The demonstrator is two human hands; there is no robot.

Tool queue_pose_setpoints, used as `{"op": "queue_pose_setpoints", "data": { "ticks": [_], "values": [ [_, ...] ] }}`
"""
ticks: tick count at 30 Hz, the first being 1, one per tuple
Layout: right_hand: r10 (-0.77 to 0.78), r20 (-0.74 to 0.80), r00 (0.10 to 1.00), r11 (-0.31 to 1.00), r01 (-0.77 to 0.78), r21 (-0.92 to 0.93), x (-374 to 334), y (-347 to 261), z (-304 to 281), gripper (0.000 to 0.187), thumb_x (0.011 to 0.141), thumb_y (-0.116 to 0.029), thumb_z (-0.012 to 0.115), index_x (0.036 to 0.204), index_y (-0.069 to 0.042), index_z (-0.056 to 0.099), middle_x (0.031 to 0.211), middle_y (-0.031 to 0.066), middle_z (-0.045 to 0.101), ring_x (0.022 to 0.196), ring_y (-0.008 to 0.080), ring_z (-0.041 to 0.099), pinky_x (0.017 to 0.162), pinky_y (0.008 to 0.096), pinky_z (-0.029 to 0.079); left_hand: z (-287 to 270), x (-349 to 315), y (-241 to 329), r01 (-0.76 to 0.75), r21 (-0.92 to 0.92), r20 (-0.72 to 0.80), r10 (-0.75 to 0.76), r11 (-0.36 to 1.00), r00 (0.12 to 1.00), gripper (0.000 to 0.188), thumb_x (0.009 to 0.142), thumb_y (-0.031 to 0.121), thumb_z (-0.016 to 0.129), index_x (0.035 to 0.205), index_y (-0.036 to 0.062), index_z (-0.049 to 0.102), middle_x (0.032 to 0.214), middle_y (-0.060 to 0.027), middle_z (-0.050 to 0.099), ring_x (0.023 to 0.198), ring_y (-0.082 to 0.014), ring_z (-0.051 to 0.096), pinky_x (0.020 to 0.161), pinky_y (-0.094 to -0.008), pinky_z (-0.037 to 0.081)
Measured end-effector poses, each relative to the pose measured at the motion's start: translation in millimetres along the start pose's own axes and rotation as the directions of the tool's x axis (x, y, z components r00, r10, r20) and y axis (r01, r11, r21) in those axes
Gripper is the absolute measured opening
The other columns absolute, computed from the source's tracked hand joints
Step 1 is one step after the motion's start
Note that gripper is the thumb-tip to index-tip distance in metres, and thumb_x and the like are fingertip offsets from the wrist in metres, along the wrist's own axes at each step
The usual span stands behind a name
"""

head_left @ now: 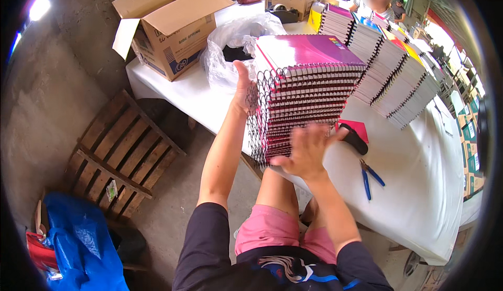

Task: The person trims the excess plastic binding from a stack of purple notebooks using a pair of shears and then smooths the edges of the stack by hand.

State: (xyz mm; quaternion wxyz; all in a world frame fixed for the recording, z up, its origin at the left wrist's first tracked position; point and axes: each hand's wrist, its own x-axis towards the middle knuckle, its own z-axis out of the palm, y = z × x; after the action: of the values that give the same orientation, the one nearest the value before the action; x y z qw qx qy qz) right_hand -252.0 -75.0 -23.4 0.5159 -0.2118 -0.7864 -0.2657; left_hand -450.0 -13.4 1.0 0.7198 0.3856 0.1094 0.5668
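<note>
A tall stack of spiral-bound notebooks (314,94) with a purple cover on top stands at the table's near edge. Its black coils face me, and long coil ends stick out at its left corner. My left hand (244,89) lies against the left side of the stack, thumb raised, its fingers partly hidden by the coils. In front of the bound edges, low on the stack, my right hand (309,152) is open with fingers spread and slightly blurred. Whether its palm touches the coils I cannot tell. Blue-handled pliers (369,179) lie to the right, near a dark rounded object (354,138).
More spiral-bound stacks (387,60) fill the far right of the white-covered table (408,186). A clear plastic bag (220,55), an open cardboard box (175,34) and a tape dispenser (283,13) are behind. A wooden pallet (123,149) stands at left. A person (373,0) is across the table.
</note>
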Motion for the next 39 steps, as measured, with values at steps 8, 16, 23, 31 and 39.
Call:
{"op": "queue_pose_setpoints", "data": {
  "ticks": [8, 16, 23, 31, 39],
  "values": [
    [0.575, 0.777, 0.256, -0.568, -0.558, 0.605, 5, 122, -5, 0.076, 0.089, -0.061, 0.031, 0.14, -0.005, 0.027, 0.139, 0.0114, 0.036, 0.127, 0.0193, 0.035, 0.105, 0.0359, 0.027, 33, -13, -31, -0.242, 0.348, -0.183, 0.319, 0.906, 0.93, 0.108, 0.071, 0.084, 0.016, 0.134, -0.0021, 0.035, 0.124, -0.0128, 0.052, 0.111, -0.0226, 0.052, 0.1, -0.0349, 0.037],
    [0.358, 0.904, 0.235, -0.691, -0.584, 0.425, -13, 96, 29, 0.058, 0.088, -0.054, 0.041, 0.12, -0.008, 0.052, 0.114, 0.0095, 0.059, 0.098, 0.0231, 0.059, 0.082, 0.039, 0.051, 29, -7, -37, -0.263, 0.36, -0.174, 0.342, 0.895, 0.924, 0.108, 0.071, 0.083, 0.016, 0.134, -0.0018, 0.034, 0.125, -0.0131, 0.051, 0.112, -0.023, 0.051, 0.1, -0.0354, 0.036],
    [0.407, 0.892, 0.195, -0.604, -0.675, 0.423, -12, 96, 20, 0.059, 0.086, -0.054, 0.044, 0.121, -0.007, 0.051, 0.117, 0.0098, 0.057, 0.103, 0.0236, 0.056, 0.087, 0.0394, 0.048, 17, -14, -42, -0.207, 0.265, -0.339, 0.292, 0.942, 0.894, 0.107, 0.071, 0.083, 0.016, 0.135, -0.0015, 0.034, 0.126, -0.0133, 0.05, 0.113, -0.0234, 0.05, 0.101, -0.0359, 0.036],
    [0.579, 0.763, 0.286, -0.437, -0.681, 0.587, -13, 50, -4, 0.085, 0.085, -0.07, 0.028, 0.138, -0.004, 0.029, 0.137, 0.011, 0.04, 0.122, 0.0226, 0.042, 0.102, 0.0349, 0.033, 12, -53, -87, -0.121, 0.162, -0.566, 0.192, 0.979, 0.802, 0.107, 0.072, 0.083, 0.016, 0.135, -0.0012, 0.033, 0.127, -0.0136, 0.049, 0.114, -0.0239, 0.049, 0.101, -0.0365, 0.035],
    [0.335, 0.84, 0.427, -0.65, -0.541, 0.535, -23, 62, 5, 0.079, 0.086, -0.067, 0.029, 0.14, -0.01, 0.027, 0.137, 0.008, 0.04, 0.123, 0.0201, 0.041, 0.102, 0.0357, 0.034, 21, -47, -83, -0.019, 0.16, -0.498, 0.097, 0.987, 0.862, 0.106, 0.072, 0.083, 0.017, 0.135, -0.0009, 0.033, 0.127, -0.0139, 0.048, 0.115, -0.0243, 0.048, 0.102, -0.0371, 0.034]
  ]
}}
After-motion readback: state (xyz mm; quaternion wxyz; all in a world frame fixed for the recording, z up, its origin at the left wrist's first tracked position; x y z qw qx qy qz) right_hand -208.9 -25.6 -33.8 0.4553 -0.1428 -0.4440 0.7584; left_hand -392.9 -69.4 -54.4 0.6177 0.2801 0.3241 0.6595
